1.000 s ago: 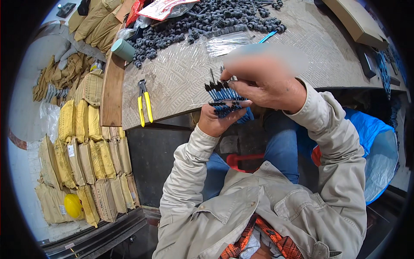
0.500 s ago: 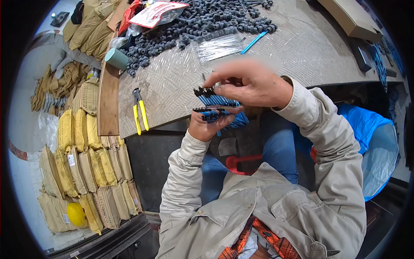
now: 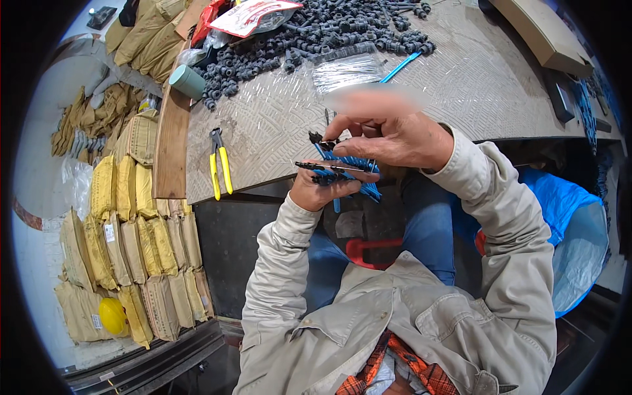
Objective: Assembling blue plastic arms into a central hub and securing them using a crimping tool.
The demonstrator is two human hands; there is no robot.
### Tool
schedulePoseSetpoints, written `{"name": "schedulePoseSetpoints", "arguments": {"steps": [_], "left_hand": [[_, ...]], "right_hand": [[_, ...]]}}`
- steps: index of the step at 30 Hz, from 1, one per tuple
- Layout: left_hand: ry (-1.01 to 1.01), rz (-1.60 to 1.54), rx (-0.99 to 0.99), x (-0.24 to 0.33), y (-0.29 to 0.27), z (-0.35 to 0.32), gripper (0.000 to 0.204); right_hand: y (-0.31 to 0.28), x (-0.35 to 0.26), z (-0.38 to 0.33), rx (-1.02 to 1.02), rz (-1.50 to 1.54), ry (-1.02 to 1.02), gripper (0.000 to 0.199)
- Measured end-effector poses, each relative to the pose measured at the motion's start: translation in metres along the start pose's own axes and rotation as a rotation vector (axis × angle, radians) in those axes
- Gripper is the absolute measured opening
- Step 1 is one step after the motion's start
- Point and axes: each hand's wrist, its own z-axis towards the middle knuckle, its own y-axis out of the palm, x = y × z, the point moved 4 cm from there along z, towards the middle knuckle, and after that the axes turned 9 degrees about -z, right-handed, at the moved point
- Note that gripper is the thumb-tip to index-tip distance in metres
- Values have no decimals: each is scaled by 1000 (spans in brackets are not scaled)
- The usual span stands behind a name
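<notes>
Just off the table's front edge, my left hand [image 3: 315,194] is closed around a bundle of slim blue pieces with black ends [image 3: 359,162]. Its thumb lies across them, and a thin pale strand crosses above its fingers. Above it is my right hand [image 3: 405,139], thumb and forefinger pinched at the black ends [image 3: 317,138] on the upper side of the bundle. The exact kind of these pieces cannot be told. The right fingertips partly cover what they grip.
On the table [image 3: 257,131] lie yellow-handled pincers [image 3: 220,164], a heap of dark plastic fittings [image 3: 263,60], a clear bag of thin white strips [image 3: 347,72] and a blue stick [image 3: 400,67]. A green cup [image 3: 187,81] stands at the left edge. Right of my legs hangs a blue bag [image 3: 579,230].
The view has shifted slightly, so the table things appear farther right. My right hand has moved a little down and right at the bundle. My left hand keeps its hold.
</notes>
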Motion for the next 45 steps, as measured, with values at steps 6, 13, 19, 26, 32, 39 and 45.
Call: {"name": "schedulePoseSetpoints", "arguments": {"steps": [6,13,19,26,32,39,45], "left_hand": [[-7,21,-19,-4,0,-1,21],[117,-136,140,-7,5,-4,25],[80,-78,133,-7,4,-3,26],[132,130,109,-8,2,-3,28],[43,-76,71,-10,0,0,31],[33,-40,119,-7,1,2,22],[38,36,67,2,0,0,27]], "right_hand": [[1,-6,-1,1,-60,5,12],[5,-6,-5,120,-198,155,17],[4,-5,-1,60,-230,188,16],[7,-7,7,-4,-274,203,15],[6,-1,7,-24,-60,126,14],[8,-3,7,-3,-184,123,14],[8,-11,10,8,-324,192,13]]}}
